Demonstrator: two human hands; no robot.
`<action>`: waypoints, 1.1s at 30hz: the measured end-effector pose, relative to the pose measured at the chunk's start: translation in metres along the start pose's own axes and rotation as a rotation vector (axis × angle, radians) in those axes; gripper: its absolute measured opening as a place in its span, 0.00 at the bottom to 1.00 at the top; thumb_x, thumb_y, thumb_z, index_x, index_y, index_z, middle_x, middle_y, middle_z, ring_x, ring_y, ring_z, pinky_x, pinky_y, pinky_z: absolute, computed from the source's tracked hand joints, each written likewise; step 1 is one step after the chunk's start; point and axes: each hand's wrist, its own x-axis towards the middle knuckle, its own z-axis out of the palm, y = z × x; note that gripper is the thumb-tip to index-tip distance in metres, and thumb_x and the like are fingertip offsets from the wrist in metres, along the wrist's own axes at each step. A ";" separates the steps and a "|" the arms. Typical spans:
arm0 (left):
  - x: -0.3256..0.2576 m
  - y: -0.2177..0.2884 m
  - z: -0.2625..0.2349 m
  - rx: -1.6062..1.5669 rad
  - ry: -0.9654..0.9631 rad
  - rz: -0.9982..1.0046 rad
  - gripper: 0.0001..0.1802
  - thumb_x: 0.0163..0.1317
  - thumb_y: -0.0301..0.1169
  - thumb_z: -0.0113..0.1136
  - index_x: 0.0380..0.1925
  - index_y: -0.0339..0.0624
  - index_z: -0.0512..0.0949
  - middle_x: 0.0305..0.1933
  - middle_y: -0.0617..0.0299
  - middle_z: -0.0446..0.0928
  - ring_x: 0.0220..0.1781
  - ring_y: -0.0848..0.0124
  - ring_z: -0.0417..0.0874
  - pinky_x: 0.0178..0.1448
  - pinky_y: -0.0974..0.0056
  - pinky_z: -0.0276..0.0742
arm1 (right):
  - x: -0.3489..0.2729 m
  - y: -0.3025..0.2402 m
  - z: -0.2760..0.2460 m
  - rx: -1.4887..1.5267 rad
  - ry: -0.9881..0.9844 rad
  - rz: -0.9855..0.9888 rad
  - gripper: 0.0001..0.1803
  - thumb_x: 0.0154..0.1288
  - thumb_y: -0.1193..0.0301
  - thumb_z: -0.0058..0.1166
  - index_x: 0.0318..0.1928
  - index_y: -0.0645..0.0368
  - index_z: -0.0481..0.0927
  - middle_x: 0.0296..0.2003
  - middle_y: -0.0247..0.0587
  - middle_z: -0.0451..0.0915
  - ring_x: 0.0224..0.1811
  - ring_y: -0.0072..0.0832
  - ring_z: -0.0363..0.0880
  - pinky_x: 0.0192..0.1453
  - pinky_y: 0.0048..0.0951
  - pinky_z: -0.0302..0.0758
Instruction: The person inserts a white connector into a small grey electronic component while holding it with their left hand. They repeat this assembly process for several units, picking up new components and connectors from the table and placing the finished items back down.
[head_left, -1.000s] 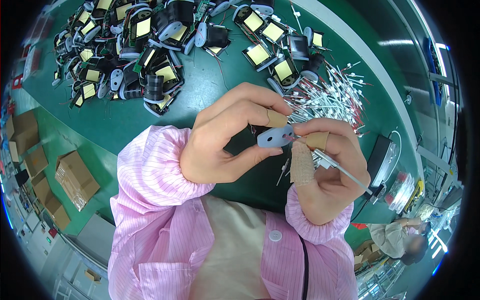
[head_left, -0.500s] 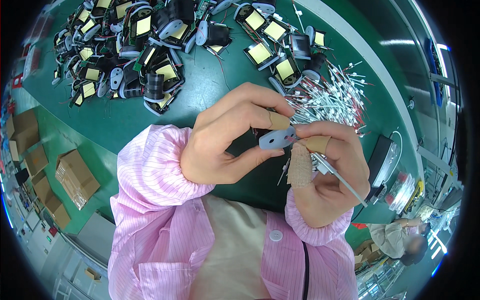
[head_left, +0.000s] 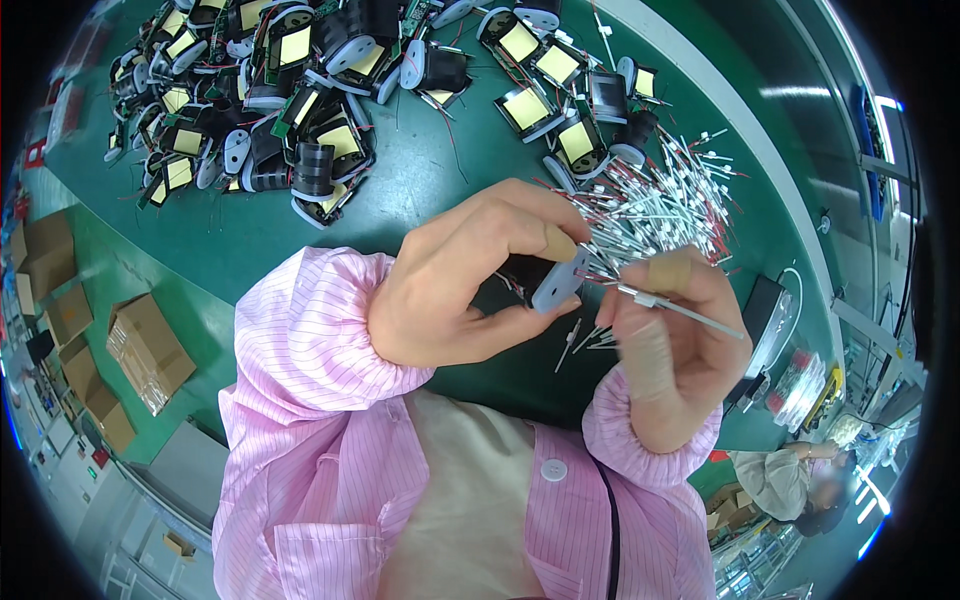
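My left hand (head_left: 455, 280) is closed around a small black device with a light grey oval end plate (head_left: 560, 284). That plate faces toward my right hand, and thin wires show behind it under my palm. My right hand (head_left: 680, 335) pinches a thin white cable (head_left: 690, 312) with a small white connector and reddish wire ends. Its tip is beside the end plate; whether the wires enter the plate's hole I cannot tell. Tan bandages cover fingers on both hands. Beyond my right hand lies a heap of similar white cables (head_left: 665, 205).
On the green table (head_left: 400, 190), many black devices (head_left: 312, 170) with yellow pads and grey end plates are piled at the far left, several more (head_left: 540, 90) at the far middle. A black box (head_left: 765, 315) stands at right. Cardboard boxes (head_left: 150, 350) sit at left; another person (head_left: 790, 480) is at lower right.
My right hand has drawn back to the right from the end plate, with the cable swung more level. My left hand has tilted the device so the plate stands steeper.
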 end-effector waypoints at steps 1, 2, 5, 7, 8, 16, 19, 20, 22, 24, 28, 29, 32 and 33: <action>0.003 0.003 -0.003 0.030 -0.031 0.000 0.22 0.49 0.20 0.71 0.44 0.32 0.74 0.49 0.42 0.78 0.51 0.54 0.82 0.54 0.57 0.77 | -0.002 -0.001 -0.001 0.043 0.011 0.035 0.12 0.49 0.85 0.64 0.37 0.68 0.83 0.35 0.46 0.80 0.31 0.27 0.79 0.33 0.23 0.74; 0.007 0.006 -0.005 0.061 -0.062 0.001 0.23 0.49 0.20 0.71 0.45 0.31 0.74 0.50 0.42 0.78 0.52 0.55 0.81 0.54 0.57 0.77 | -0.004 0.000 -0.002 0.018 0.015 0.018 0.12 0.50 0.85 0.63 0.38 0.68 0.83 0.35 0.47 0.81 0.31 0.26 0.79 0.34 0.23 0.74; 0.011 0.014 -0.006 0.025 -0.071 -0.002 0.26 0.46 0.22 0.74 0.47 0.30 0.75 0.50 0.42 0.77 0.53 0.56 0.80 0.54 0.58 0.77 | 0.000 0.001 -0.001 -0.030 -0.076 -0.036 0.10 0.52 0.85 0.61 0.38 0.69 0.84 0.34 0.47 0.82 0.32 0.26 0.80 0.35 0.23 0.76; 0.010 0.010 -0.007 0.063 -0.064 0.011 0.27 0.45 0.23 0.74 0.47 0.30 0.75 0.50 0.43 0.77 0.52 0.57 0.80 0.55 0.58 0.76 | 0.005 0.000 -0.002 -0.067 -0.145 -0.072 0.10 0.53 0.85 0.61 0.39 0.69 0.84 0.32 0.47 0.82 0.32 0.27 0.81 0.36 0.24 0.76; 0.009 0.009 -0.007 0.083 -0.060 0.017 0.28 0.44 0.24 0.75 0.47 0.30 0.76 0.50 0.43 0.76 0.52 0.57 0.79 0.56 0.58 0.76 | 0.008 -0.002 -0.004 -0.092 -0.167 -0.089 0.10 0.54 0.85 0.61 0.39 0.69 0.84 0.32 0.47 0.82 0.32 0.27 0.82 0.36 0.24 0.77; 0.006 0.010 -0.015 0.014 -0.182 -0.114 0.27 0.44 0.21 0.76 0.47 0.33 0.76 0.49 0.46 0.76 0.44 0.61 0.81 0.51 0.59 0.78 | 0.007 0.001 -0.011 -0.276 -0.182 -0.054 0.09 0.54 0.84 0.62 0.38 0.68 0.84 0.28 0.43 0.81 0.26 0.25 0.80 0.30 0.22 0.73; 0.006 0.016 -0.015 -0.237 -0.135 -0.265 0.25 0.46 0.22 0.76 0.45 0.31 0.76 0.48 0.47 0.77 0.45 0.63 0.81 0.51 0.60 0.78 | 0.011 -0.001 -0.012 -0.346 -0.215 -0.120 0.08 0.53 0.83 0.63 0.36 0.68 0.83 0.25 0.41 0.78 0.22 0.25 0.75 0.26 0.24 0.69; 0.006 0.018 -0.015 -0.347 -0.091 -0.312 0.25 0.47 0.22 0.76 0.45 0.30 0.76 0.47 0.46 0.77 0.45 0.63 0.80 0.51 0.60 0.78 | 0.011 -0.001 -0.012 -0.367 -0.207 -0.128 0.08 0.52 0.83 0.64 0.35 0.68 0.83 0.24 0.41 0.77 0.21 0.26 0.73 0.25 0.25 0.67; 0.006 0.017 -0.014 -0.393 -0.056 -0.379 0.23 0.48 0.23 0.75 0.44 0.28 0.76 0.49 0.46 0.77 0.45 0.63 0.80 0.51 0.60 0.77 | 0.011 -0.002 -0.013 -0.406 -0.218 -0.142 0.07 0.51 0.82 0.64 0.33 0.67 0.82 0.23 0.41 0.75 0.20 0.29 0.70 0.24 0.27 0.65; 0.006 0.016 -0.016 -0.308 -0.103 -0.389 0.21 0.51 0.22 0.72 0.44 0.25 0.76 0.48 0.46 0.78 0.45 0.61 0.80 0.50 0.60 0.76 | 0.013 -0.003 -0.014 -0.435 -0.264 -0.157 0.07 0.50 0.80 0.65 0.32 0.66 0.82 0.21 0.41 0.73 0.19 0.32 0.68 0.25 0.30 0.63; 0.007 0.013 -0.024 -0.145 -0.243 -0.295 0.19 0.52 0.19 0.69 0.44 0.26 0.77 0.40 0.51 0.81 0.40 0.63 0.82 0.41 0.63 0.77 | 0.016 0.005 -0.017 -0.330 -0.364 -0.157 0.07 0.50 0.80 0.64 0.31 0.66 0.81 0.19 0.40 0.70 0.21 0.36 0.68 0.28 0.33 0.64; 0.006 0.018 -0.020 -0.080 -0.218 -0.315 0.19 0.51 0.19 0.69 0.44 0.27 0.78 0.39 0.52 0.81 0.38 0.64 0.82 0.37 0.64 0.77 | 0.017 0.005 -0.016 -0.370 -0.359 -0.157 0.06 0.50 0.80 0.64 0.30 0.66 0.81 0.19 0.40 0.69 0.21 0.37 0.69 0.29 0.34 0.64; 0.004 0.014 -0.010 0.100 -0.095 -0.203 0.19 0.49 0.19 0.70 0.43 0.28 0.79 0.36 0.53 0.81 0.32 0.66 0.82 0.31 0.67 0.75 | 0.012 0.002 -0.004 -0.669 -0.233 -0.304 0.06 0.49 0.80 0.64 0.29 0.65 0.80 0.18 0.40 0.69 0.22 0.38 0.69 0.30 0.36 0.65; 0.003 0.010 -0.005 0.158 -0.054 -0.135 0.19 0.49 0.19 0.70 0.43 0.28 0.79 0.36 0.53 0.81 0.31 0.67 0.82 0.29 0.67 0.74 | 0.008 0.001 0.004 -0.795 -0.160 -0.375 0.06 0.48 0.80 0.64 0.29 0.65 0.79 0.18 0.41 0.69 0.21 0.39 0.69 0.30 0.36 0.65</action>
